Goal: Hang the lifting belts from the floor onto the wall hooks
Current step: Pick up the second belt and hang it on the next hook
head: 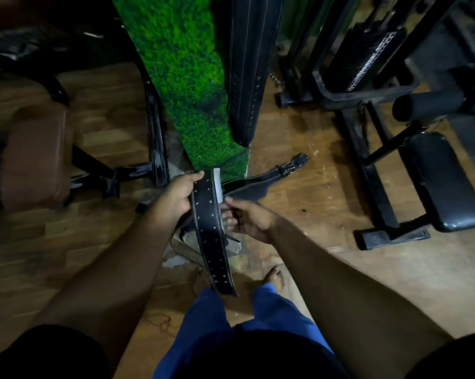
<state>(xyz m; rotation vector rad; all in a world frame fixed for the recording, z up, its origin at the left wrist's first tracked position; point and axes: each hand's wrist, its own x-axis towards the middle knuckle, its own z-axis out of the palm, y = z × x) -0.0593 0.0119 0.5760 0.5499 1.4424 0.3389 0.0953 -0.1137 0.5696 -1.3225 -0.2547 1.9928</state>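
Nowhere does any readable writing show on the gear. Both hands hold a black punched lifting belt (211, 231) above the wooden floor (312, 203): the left hand (176, 195) has its grip closed round the belt's far left edge, and the right hand (247, 220) seems to pinch the right edge, though blur hides the fingertips. Another belt (261, 181) lies on the floor just beyond, buckle to the right. A third belt (248, 69) hangs against the green turf wall panel (187, 77).
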